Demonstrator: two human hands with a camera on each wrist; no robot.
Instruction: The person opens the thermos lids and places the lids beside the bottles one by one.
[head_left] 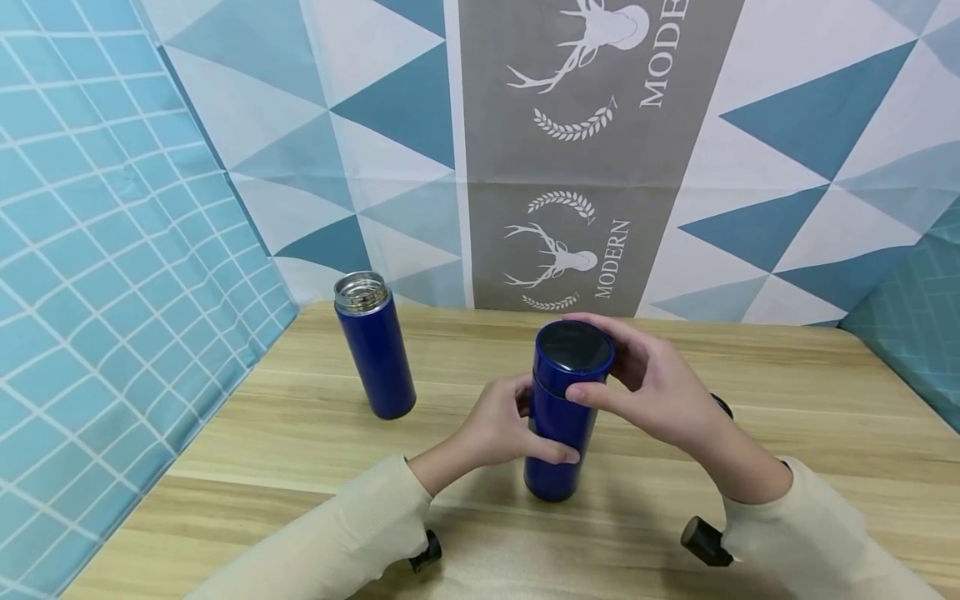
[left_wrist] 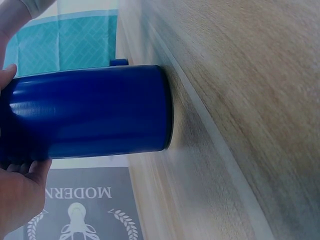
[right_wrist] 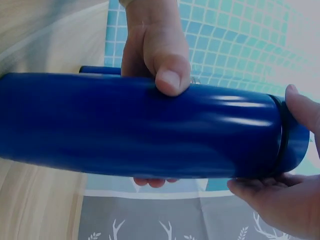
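A dark blue thermos bottle (head_left: 557,437) stands near-upright in front of me, its base close to the tabletop in the left wrist view. My left hand (head_left: 495,423) grips its body, thumb across the near side and fingers behind. On top sits a blue lid (head_left: 551,377) with a glossy black top; a dark seam runs below it. My right hand (head_left: 663,392) holds that lid, thumb at the near side and fingers round the far side. To the left stands a second blue thermos bottle (head_left: 378,358) without a lid, its threaded steel mouth showing.
Behind my right wrist a dark round edge (head_left: 722,406) shows, mostly hidden; a small blue piece (left_wrist: 119,62) lies past the bottle in the left wrist view. The wooden table (head_left: 262,467) ends at a patterned cloth (head_left: 405,208) at the back and blue checked cloth at left.
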